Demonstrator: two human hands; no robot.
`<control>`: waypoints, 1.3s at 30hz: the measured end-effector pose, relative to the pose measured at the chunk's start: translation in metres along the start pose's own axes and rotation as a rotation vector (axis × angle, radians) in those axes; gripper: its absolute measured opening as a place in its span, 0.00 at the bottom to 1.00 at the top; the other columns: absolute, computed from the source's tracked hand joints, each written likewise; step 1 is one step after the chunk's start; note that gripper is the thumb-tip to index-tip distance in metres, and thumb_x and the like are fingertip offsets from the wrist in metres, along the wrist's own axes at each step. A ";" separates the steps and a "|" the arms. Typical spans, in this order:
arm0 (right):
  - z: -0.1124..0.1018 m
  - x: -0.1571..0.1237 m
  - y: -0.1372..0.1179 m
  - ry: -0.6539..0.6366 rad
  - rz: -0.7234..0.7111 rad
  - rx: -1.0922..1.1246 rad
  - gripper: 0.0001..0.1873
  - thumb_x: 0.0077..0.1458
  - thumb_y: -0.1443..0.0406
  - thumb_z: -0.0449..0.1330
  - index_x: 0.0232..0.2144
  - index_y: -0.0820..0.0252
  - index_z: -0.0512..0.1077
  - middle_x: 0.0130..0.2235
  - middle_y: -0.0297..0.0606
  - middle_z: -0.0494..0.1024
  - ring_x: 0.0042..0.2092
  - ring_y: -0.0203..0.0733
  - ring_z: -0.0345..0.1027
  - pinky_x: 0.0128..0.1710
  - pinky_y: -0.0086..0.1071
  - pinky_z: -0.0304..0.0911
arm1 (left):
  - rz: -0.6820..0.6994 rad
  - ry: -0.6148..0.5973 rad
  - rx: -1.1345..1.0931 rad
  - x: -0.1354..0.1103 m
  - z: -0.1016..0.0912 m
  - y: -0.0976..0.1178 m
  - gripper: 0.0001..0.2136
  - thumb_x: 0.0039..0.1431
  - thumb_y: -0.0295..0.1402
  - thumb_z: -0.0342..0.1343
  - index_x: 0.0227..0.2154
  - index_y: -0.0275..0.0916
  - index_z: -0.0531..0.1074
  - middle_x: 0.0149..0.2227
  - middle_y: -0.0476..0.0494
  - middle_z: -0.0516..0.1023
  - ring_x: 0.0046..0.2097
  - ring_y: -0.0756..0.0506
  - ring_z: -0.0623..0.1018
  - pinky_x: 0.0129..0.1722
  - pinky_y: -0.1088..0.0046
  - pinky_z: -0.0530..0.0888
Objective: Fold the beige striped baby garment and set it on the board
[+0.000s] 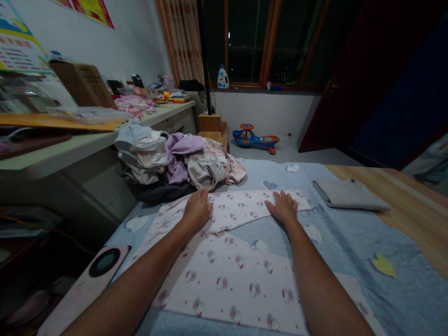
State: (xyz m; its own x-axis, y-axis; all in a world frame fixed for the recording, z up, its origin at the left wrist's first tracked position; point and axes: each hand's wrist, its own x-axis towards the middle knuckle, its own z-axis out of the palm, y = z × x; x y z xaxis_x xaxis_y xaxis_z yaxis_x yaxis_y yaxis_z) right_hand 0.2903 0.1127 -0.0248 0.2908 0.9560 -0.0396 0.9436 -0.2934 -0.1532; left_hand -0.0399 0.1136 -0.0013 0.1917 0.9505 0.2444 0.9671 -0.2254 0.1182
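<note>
A pale pink pajama garment [241, 275] with a small cartoon-cat print lies spread on the bed, one long sleeve or leg stretched across its far side. My left hand [198, 208] rests palm down on the left part of that strip, its fingers partly foreshortened. Farther right, my right hand [284, 206] lies flat on the strip near its narrow end, fingers spread. Another piece of pink cloth shows beyond my right forearm, partly hidden by it.
A heap of clothes [178, 158] sits at the bed's far left. On the right lies a folded grey garment [350, 193]. A pink box-like object [86, 284] with a dark round disc is at lower left. A cluttered desk [66, 151] stands left; a ride-on toy [257, 140] is on the floor.
</note>
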 end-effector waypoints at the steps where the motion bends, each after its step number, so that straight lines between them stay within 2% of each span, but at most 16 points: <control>1: 0.000 0.000 0.000 0.000 0.000 0.001 0.37 0.62 0.46 0.48 0.68 0.56 0.56 0.71 0.47 0.49 0.71 0.59 0.38 0.67 0.54 0.35 | 0.001 -0.002 -0.007 0.006 0.003 0.003 0.24 0.60 0.33 0.51 0.59 0.32 0.63 0.58 0.30 0.70 0.60 0.37 0.69 0.61 0.61 0.64; 8: 0.000 0.000 0.000 -0.014 0.003 -0.006 0.37 0.62 0.45 0.47 0.68 0.56 0.55 0.71 0.46 0.49 0.71 0.59 0.38 0.67 0.54 0.35 | -0.055 0.005 -0.050 0.037 0.022 0.008 0.23 0.60 0.36 0.53 0.56 0.32 0.64 0.55 0.30 0.71 0.58 0.35 0.69 0.59 0.58 0.64; 13: 0.000 -0.001 -0.001 -0.019 0.004 0.000 0.37 0.63 0.46 0.47 0.68 0.56 0.55 0.72 0.47 0.48 0.71 0.59 0.37 0.67 0.54 0.35 | -0.034 -0.020 -0.121 0.050 0.026 0.014 0.29 0.60 0.41 0.54 0.60 0.29 0.60 0.57 0.28 0.69 0.59 0.33 0.68 0.59 0.57 0.64; 18: 0.001 0.000 0.000 -0.016 0.004 0.002 0.38 0.63 0.46 0.47 0.68 0.56 0.55 0.72 0.46 0.48 0.71 0.59 0.37 0.67 0.55 0.34 | -0.003 0.008 -0.092 0.044 0.031 0.016 0.31 0.61 0.42 0.53 0.62 0.29 0.58 0.59 0.28 0.67 0.60 0.32 0.66 0.59 0.56 0.64; 24: 0.000 0.001 0.000 -0.017 -0.002 0.011 0.37 0.62 0.46 0.48 0.68 0.56 0.55 0.71 0.47 0.48 0.71 0.59 0.37 0.67 0.55 0.35 | -0.120 0.042 0.021 0.033 0.029 0.017 0.26 0.63 0.43 0.50 0.60 0.34 0.62 0.58 0.28 0.68 0.57 0.32 0.70 0.56 0.55 0.66; 27: 0.000 0.001 0.000 -0.014 0.000 0.013 0.37 0.62 0.46 0.48 0.68 0.56 0.55 0.71 0.47 0.49 0.71 0.59 0.37 0.67 0.55 0.35 | -0.086 0.033 -0.033 0.038 0.029 0.021 0.27 0.63 0.43 0.51 0.60 0.30 0.62 0.57 0.27 0.69 0.57 0.33 0.71 0.56 0.58 0.67; 31: -0.001 0.000 0.000 -0.012 -0.003 0.014 0.37 0.63 0.46 0.48 0.67 0.57 0.56 0.71 0.47 0.49 0.71 0.59 0.38 0.67 0.56 0.35 | -0.005 0.022 -0.120 0.045 0.034 0.030 0.29 0.64 0.42 0.51 0.63 0.30 0.58 0.60 0.27 0.66 0.59 0.35 0.71 0.58 0.62 0.67; 35: -0.001 -0.001 0.000 -0.002 -0.017 0.020 0.37 0.62 0.46 0.49 0.67 0.57 0.57 0.71 0.48 0.50 0.71 0.60 0.38 0.67 0.56 0.36 | 0.015 0.016 -0.094 0.045 0.043 0.037 0.29 0.65 0.44 0.50 0.63 0.30 0.59 0.64 0.24 0.62 0.62 0.33 0.68 0.61 0.58 0.64; 39: -0.002 -0.001 0.001 -0.008 -0.018 0.026 0.37 0.63 0.46 0.48 0.67 0.57 0.56 0.71 0.48 0.49 0.71 0.60 0.38 0.66 0.56 0.36 | 0.061 -0.019 -0.093 0.039 0.047 0.032 0.28 0.66 0.42 0.48 0.63 0.30 0.58 0.65 0.25 0.61 0.64 0.35 0.66 0.62 0.58 0.62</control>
State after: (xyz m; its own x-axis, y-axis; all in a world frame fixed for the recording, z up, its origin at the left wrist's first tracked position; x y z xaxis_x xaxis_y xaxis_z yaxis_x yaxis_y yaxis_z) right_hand 0.2911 0.1111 -0.0231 0.2724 0.9612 -0.0446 0.9443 -0.2759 -0.1793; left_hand 0.0060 0.1538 -0.0332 0.2540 0.9380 0.2358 0.9339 -0.3013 0.1926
